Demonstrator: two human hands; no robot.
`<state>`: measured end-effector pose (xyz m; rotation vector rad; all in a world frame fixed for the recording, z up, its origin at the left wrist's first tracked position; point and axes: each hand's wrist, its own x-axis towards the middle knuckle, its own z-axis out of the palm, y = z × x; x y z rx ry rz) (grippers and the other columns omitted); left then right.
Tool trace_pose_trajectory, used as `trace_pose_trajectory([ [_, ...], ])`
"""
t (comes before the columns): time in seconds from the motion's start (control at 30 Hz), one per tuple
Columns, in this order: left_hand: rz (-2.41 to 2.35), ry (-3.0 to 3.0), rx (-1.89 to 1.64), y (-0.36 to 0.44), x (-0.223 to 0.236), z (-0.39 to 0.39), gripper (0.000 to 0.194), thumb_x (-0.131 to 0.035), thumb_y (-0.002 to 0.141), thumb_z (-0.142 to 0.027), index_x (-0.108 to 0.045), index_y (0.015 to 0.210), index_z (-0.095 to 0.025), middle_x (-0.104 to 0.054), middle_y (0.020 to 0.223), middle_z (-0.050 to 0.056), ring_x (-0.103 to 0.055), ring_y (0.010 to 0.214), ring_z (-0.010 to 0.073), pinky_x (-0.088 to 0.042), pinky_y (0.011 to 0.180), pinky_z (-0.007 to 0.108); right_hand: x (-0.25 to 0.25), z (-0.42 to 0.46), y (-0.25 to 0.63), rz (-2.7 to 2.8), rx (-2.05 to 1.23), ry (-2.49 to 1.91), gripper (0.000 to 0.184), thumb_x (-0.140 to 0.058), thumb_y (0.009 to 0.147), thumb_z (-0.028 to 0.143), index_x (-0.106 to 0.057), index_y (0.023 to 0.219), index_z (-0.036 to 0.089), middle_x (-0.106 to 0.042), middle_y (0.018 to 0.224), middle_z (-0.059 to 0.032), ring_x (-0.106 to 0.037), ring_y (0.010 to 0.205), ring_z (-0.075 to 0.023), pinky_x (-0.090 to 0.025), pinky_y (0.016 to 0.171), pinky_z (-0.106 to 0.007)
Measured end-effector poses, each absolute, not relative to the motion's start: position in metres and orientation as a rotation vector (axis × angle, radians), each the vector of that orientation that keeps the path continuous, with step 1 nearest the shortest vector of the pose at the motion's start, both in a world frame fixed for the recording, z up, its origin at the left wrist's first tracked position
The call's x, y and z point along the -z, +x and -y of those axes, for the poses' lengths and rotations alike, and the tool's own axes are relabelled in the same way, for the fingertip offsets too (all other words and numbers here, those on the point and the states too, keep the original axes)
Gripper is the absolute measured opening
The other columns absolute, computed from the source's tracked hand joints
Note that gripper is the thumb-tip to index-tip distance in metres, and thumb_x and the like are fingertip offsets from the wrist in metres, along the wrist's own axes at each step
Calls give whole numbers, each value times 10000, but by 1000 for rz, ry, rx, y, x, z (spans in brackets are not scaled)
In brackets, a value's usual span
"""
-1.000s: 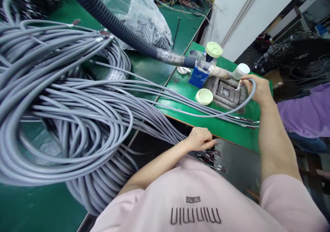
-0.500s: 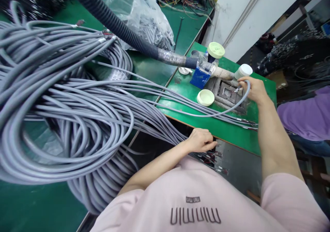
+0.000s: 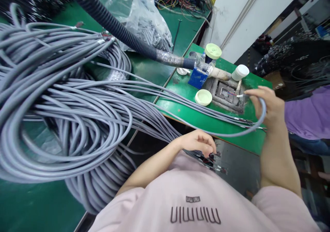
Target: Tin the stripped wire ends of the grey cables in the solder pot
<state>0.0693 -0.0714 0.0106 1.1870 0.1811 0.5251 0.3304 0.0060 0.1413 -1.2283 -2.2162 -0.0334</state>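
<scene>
My right hand (image 3: 268, 106) is closed on the end of a grey cable (image 3: 232, 133), holding its stripped tip just right of the grey metal solder pot (image 3: 227, 93) on the small green bench (image 3: 206, 116). The cable loops back under my wrist. My left hand (image 3: 197, 141) hovers lower down, fingers curled over a bunch of cable ends with red and black wires (image 3: 210, 158). A big coil of grey cables (image 3: 64, 108) fills the left.
A black corrugated hose (image 3: 123, 35) ends at a blue box (image 3: 198, 77) beside the pot. Three white-lidded jars (image 3: 203, 97) stand around it. A clear bag of parts (image 3: 144, 22) lies behind. Another person in purple (image 3: 306, 113) sits at the right.
My right hand has pulled the cable end back from the solder pot, toward me and to the right. My left hand has lifted slightly over the cable ends.
</scene>
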Motion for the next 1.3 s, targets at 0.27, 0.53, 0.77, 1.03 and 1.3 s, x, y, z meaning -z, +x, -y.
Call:
trace_pose_trajectory([
  [0.27, -259, 826, -628, 87, -24, 78, 561, -647, 801, -618, -706, 992, -93, -710, 736, 79, -658, 621, 139, -529, 606, 247, -86, 127, 303, 2264, -291, -1060, 608, -575, 850, 179, -522, 1331, 548, -617, 1322, 57, -657, 1122, -313, -501, 1027, -609],
  [0.53, -491, 848, -771, 101, -32, 95, 613, -647, 761, -668, -727, 815, -63, -617, 569, 31, -548, 518, 83, -452, 535, 207, -52, 169, 290, 2198, -315, -1039, 620, -568, 834, 174, -522, 1329, 545, -653, 1257, 50, -665, 1101, -318, -546, 961, -640],
  [0.77, -558, 886, -809, 101, -36, 103, 579, -655, 773, -638, -724, 772, -63, -595, 539, 24, -533, 492, 72, -429, 520, 198, -40, 177, 290, 2177, -308, -1017, 670, -554, 808, 141, -508, 1346, 539, -597, 1325, 83, -646, 1145, -304, -565, 935, -631],
  [1.03, -548, 907, -821, 99, -34, 107, 576, -634, 799, -631, -751, 854, -70, -582, 534, 14, -501, 486, 61, -398, 514, 191, -34, 184, 288, 2165, -304, -1033, 672, -531, 810, 137, -507, 1342, 547, -601, 1330, 94, -634, 1161, -300, -573, 915, -622],
  [1.3, -524, 876, -807, 100, -27, 109, 598, -639, 795, -629, -755, 979, -72, -542, 517, -4, -455, 481, 63, -362, 510, 206, -34, 184, 285, 2183, -265, -930, 578, -513, 849, 106, -580, 1341, 403, -637, 1303, -22, -604, 1167, -297, -564, 913, -577],
])
